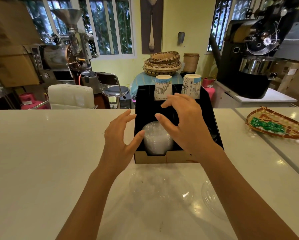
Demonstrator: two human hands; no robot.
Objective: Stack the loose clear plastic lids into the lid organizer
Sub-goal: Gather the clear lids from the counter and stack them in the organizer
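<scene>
A frosted-looking stack of clear lids (156, 137) is sitting in the front left slot of the black lid organizer (214, 129) on the white counter (41, 144). Loose clear lids (160, 187) are lying just before it. The left hand (118, 138) is spreading open, thumb touching the stack; the right hand (183, 123) is hovering open above, gripping nothing.
</scene>
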